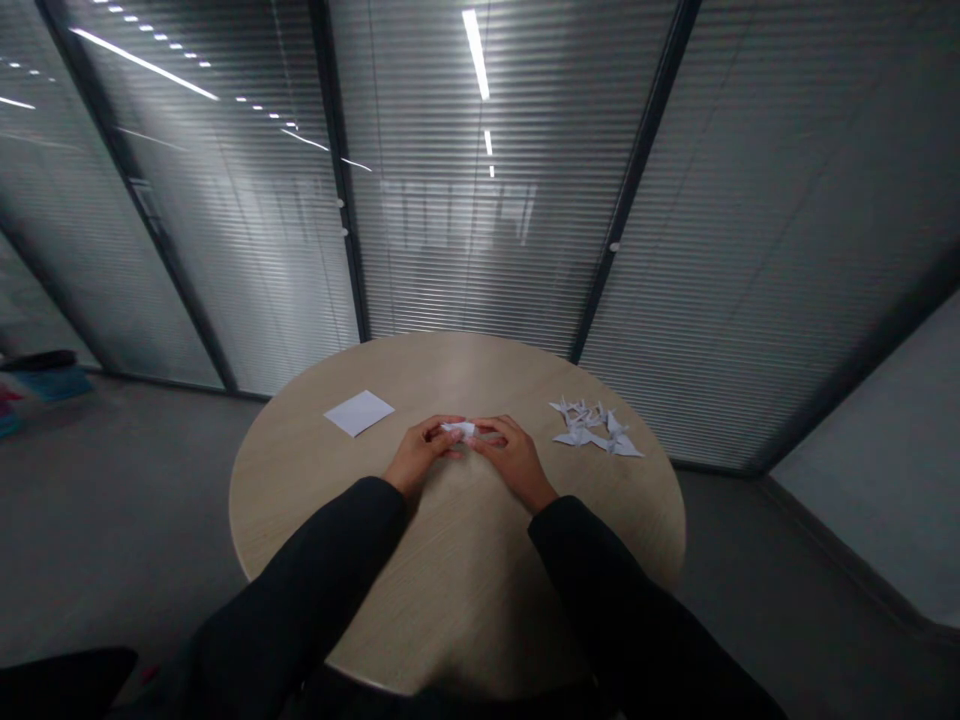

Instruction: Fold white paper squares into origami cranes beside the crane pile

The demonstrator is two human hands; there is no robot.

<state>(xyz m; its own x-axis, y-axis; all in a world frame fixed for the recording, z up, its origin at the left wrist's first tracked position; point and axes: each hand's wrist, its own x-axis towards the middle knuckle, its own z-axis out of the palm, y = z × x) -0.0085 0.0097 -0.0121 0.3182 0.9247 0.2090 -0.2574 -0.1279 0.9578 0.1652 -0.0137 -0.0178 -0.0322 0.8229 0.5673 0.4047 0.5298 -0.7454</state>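
Note:
Near the middle of the round table, my left hand (427,448) and my right hand (511,452) meet over a small folded piece of white paper (459,429). Fingers of both hands pinch it from either side, and they cover much of its outline. Its exact folded shape is too small to tell. To the left of my left hand lies a flat sheet of white paper (359,413). Right of my right hand sits a cluster of several white folded paper cranes (596,430), with pointed wings and necks overlapping.
The pale wooden round table (300,500) stands against a glass partition with closed blinds (465,270). Dark frame posts (345,200) divide the glass. A blue bin with a black liner (51,375) is on the floor at far left. A pale wall (885,480) rises at right.

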